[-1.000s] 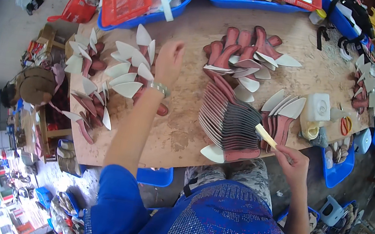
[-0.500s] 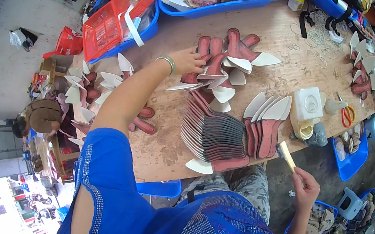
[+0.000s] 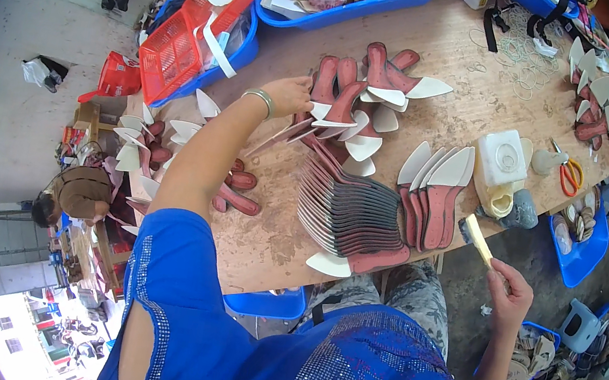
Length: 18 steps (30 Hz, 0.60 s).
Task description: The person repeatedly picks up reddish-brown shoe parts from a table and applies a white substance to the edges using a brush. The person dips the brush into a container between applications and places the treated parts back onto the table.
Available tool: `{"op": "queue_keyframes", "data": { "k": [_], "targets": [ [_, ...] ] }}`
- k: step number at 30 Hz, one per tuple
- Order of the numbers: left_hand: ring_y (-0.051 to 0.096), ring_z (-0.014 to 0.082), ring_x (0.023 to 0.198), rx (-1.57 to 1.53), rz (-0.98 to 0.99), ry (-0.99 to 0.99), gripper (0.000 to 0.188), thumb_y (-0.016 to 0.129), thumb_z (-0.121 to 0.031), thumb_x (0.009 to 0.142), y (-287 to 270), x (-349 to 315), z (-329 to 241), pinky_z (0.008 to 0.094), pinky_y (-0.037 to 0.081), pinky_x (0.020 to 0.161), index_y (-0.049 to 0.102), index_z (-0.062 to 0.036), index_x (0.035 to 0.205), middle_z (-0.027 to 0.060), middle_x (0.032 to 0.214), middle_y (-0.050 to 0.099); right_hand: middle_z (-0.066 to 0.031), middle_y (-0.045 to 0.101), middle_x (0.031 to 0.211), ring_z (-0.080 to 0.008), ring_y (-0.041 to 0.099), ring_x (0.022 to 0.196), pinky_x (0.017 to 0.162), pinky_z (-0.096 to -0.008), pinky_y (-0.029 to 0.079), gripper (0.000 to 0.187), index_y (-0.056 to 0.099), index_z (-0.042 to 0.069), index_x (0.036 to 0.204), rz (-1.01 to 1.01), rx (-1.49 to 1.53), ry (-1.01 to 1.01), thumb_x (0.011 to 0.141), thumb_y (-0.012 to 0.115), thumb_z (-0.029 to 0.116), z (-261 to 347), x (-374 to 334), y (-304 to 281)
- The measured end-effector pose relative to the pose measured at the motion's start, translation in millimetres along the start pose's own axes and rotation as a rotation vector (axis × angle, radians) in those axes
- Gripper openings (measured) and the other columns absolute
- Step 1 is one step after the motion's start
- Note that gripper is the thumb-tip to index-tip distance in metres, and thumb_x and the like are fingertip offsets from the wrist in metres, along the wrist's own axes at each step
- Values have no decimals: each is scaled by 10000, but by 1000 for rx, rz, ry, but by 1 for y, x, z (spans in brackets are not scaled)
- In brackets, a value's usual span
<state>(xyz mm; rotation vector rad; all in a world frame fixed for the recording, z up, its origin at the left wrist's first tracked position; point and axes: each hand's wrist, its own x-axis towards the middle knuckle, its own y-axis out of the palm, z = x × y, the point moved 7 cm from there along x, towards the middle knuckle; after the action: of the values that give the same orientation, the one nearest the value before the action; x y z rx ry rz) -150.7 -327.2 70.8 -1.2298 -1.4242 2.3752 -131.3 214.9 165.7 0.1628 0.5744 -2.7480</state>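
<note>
My left hand [image 3: 288, 96] reaches over the table, closed round the edge of a few shoe insoles [image 3: 279, 136] that hang tilted and partly hidden below it. Beside it lies a loose heap of red insoles with white toe ends [image 3: 345, 100]. Nearer me, a long row of overlapping insoles [image 3: 355, 215] is fanned out, dark edges showing. Several more insoles [image 3: 443, 205] lean together just right of that row. Off the table's front right edge, my right hand [image 3: 510, 293] grips a brush [image 3: 479, 242] by its pale handle, its dark bristles pointing up and left.
A white square container [image 3: 501, 160] stands at the right, near orange-handled scissors [image 3: 571, 178] and a small squeeze bottle [image 3: 547, 161]. Blue bins [image 3: 333, 22] and red baskets [image 3: 174, 55] line the far side. More insoles [image 3: 238, 199] lie left; another person [image 3: 78, 192] bends beyond.
My left hand has drawn left, away from the heap, and the insoles under it have swung with it. My right hand and brush have shifted slightly right.
</note>
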Motion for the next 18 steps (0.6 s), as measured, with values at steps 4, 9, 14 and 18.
{"op": "queue_keyframes", "data": {
  "k": [4, 9, 14, 18],
  "targets": [
    [600, 253, 1110, -66, -125, -12, 198, 586, -126, 857, 4, -26, 8, 400, 375, 1114, 685, -159, 1026, 54, 1055, 639, -78, 732, 943, -128, 659, 834, 752, -246, 488, 216, 749, -6, 1047, 16, 6, -16, 833, 735, 13, -2, -6, -3],
    [638, 300, 1072, -181, 101, -180, 186, 608, -160, 869, -2, -58, 21, 417, 477, 966, 707, -146, 1026, 81, 1049, 670, -85, 734, 932, -134, 664, 836, 754, -250, 490, 216, 749, -8, 1043, 3, 8, -68, 828, 739, 16, 3, -10, -5],
    [662, 351, 1044, -420, 266, -539, 310, 607, -236, 870, -49, -113, 32, 449, 515, 909, 681, -60, 1115, 198, 1071, 690, -102, 745, 975, -151, 685, 886, 794, -266, 512, 217, 747, -5, 1044, -21, -52, -134, 830, 741, 29, 10, -8, -19],
    [678, 356, 947, -849, -112, -638, 412, 535, -245, 903, -45, -194, 10, 424, 528, 914, 574, -13, 1241, 220, 1102, 667, -89, 761, 982, -155, 709, 888, 805, -271, 528, 203, 751, 19, 1047, -92, -194, -102, 865, 721, 101, -8, 12, -64]
  ]
}}
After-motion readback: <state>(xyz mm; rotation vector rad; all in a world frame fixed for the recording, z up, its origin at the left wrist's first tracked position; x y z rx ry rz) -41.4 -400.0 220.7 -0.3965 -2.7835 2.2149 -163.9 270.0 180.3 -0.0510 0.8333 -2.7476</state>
